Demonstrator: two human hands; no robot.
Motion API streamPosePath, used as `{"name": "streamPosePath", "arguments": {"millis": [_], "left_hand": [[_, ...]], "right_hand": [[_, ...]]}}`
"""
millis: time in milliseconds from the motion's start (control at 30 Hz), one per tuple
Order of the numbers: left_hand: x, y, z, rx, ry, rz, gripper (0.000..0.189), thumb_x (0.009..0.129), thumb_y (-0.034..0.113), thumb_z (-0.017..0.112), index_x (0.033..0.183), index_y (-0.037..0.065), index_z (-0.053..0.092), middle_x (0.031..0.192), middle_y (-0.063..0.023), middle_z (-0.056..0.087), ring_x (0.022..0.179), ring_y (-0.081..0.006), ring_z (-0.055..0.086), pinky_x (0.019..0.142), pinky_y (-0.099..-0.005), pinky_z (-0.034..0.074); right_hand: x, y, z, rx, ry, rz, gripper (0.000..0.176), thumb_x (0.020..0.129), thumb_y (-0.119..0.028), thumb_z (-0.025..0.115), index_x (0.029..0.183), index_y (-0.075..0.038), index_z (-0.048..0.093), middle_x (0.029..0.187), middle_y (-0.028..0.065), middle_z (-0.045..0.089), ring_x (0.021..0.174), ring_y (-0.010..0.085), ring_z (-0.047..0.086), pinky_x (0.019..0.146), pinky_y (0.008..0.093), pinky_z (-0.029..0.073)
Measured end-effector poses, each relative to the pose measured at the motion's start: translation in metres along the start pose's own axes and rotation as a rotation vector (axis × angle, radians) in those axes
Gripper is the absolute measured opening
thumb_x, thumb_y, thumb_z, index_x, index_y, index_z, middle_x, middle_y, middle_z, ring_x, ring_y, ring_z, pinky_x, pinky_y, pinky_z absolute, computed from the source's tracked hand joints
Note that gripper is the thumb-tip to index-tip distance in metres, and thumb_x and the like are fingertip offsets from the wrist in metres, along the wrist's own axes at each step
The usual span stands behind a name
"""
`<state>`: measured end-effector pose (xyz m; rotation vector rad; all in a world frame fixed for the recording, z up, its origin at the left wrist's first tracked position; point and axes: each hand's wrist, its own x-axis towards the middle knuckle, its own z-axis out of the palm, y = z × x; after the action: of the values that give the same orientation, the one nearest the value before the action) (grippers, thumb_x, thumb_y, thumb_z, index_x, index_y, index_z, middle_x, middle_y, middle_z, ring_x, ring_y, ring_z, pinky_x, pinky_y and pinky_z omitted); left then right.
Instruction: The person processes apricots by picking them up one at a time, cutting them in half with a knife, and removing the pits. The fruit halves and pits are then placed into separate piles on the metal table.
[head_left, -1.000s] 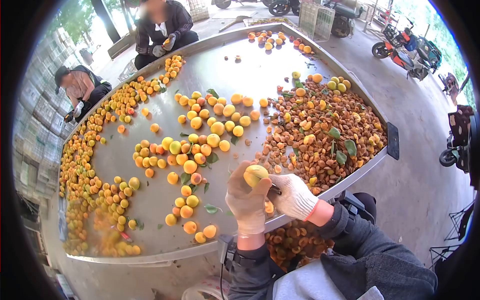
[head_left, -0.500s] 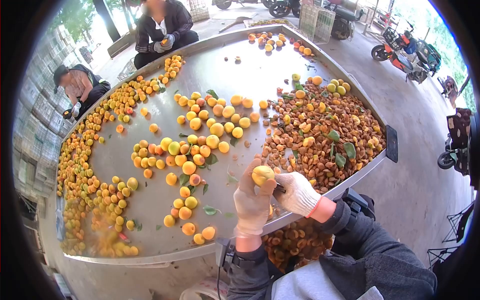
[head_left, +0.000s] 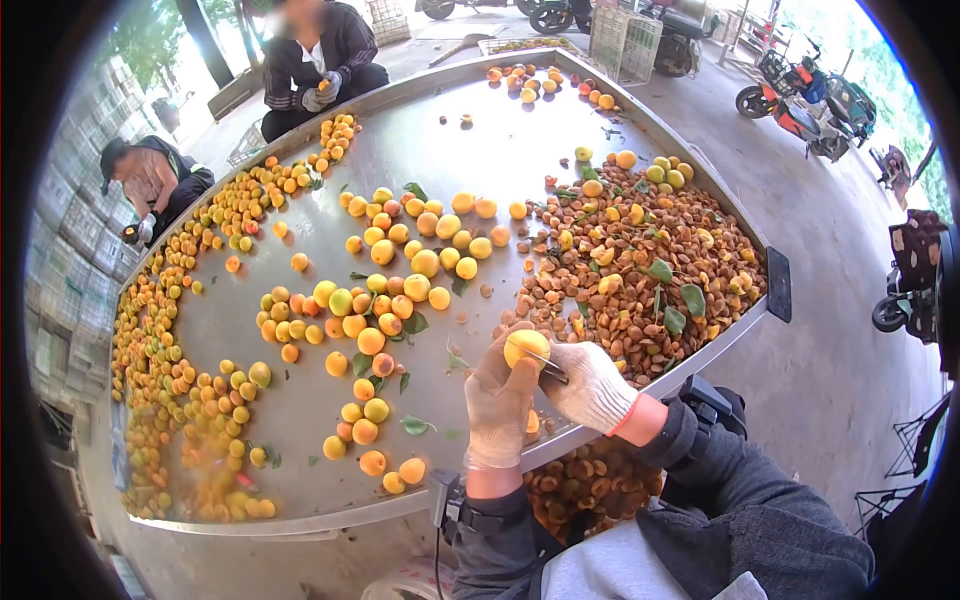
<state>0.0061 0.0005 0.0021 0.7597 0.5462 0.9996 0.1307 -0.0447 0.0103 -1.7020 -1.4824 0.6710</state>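
My left hand (head_left: pixel 502 400), in a pale glove, holds a yellow apricot (head_left: pixel 526 348) between thumb and fingers above the table's near edge. My right hand (head_left: pixel 592 385), in a white knit glove, is closed round a small knife (head_left: pixel 551 369). The thin blade lies against the apricot's right side. Beyond my hands, a heap of brown apricot stones (head_left: pixel 640 270) with leaves and yellow bits covers the right part of the metal table (head_left: pixel 330 210). Loose apricots (head_left: pixel 425 262) lie in the middle.
Many apricots (head_left: pixel 150 340) line the table's left side. A container of brown pieces (head_left: pixel 585 490) is below the near edge. Two people, one crouching (head_left: pixel 160 180) and one seated (head_left: pixel 318 60), are beyond the table. A wire crate (head_left: pixel 628 45) and scooters (head_left: pixel 810 100) stand behind.
The knife blade now shows across the apricot's face, where before it was mostly hidden by my fingers. The whole view has shifted slightly.
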Motion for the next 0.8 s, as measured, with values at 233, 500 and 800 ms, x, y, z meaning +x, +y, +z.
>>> {"name": "streamPosePath", "arguments": {"millis": [233, 500, 800], "left_hand": [[-0.007, 0.003, 0.011, 0.387, 0.052, 0.202, 0.047, 0.081, 0.001, 0.072, 0.123, -0.005, 0.053, 0.104, -0.0093, 0.064, 0.093, -0.0141, 0.061, 0.084, -0.0272, 0.050], [-0.006, 0.007, 0.009, 0.514, 0.132, 0.131, 0.049, 0.078, -0.004, 0.073, 0.122, -0.008, 0.052, 0.100, -0.0084, 0.065, 0.090, -0.0133, 0.062, 0.082, -0.0245, 0.051], [-0.004, 0.002, 0.011, 0.120, -0.143, -0.046, 0.051, 0.075, -0.015, 0.066, 0.124, -0.007, 0.052, 0.113, -0.0146, 0.061, 0.103, -0.0232, 0.061, 0.087, -0.0329, 0.053]], "right_hand": [[0.005, 0.011, 0.002, -0.032, -0.096, 0.009, 0.022, 0.080, -0.013, 0.061, 0.101, -0.013, 0.068, 0.078, 0.0178, 0.066, 0.071, 0.0356, 0.064, 0.063, 0.0408, 0.051], [0.008, 0.034, 0.012, 0.191, -0.333, -0.057, 0.019, 0.082, -0.015, 0.061, 0.096, -0.005, 0.068, 0.075, 0.0142, 0.067, 0.060, 0.0243, 0.063, 0.057, 0.0366, 0.049], [-0.004, 0.007, -0.028, 0.524, -0.742, 0.483, 0.021, 0.083, -0.017, 0.058, 0.098, -0.005, 0.068, 0.068, 0.0058, 0.061, 0.054, 0.0152, 0.057, 0.049, 0.0297, 0.047]]}}
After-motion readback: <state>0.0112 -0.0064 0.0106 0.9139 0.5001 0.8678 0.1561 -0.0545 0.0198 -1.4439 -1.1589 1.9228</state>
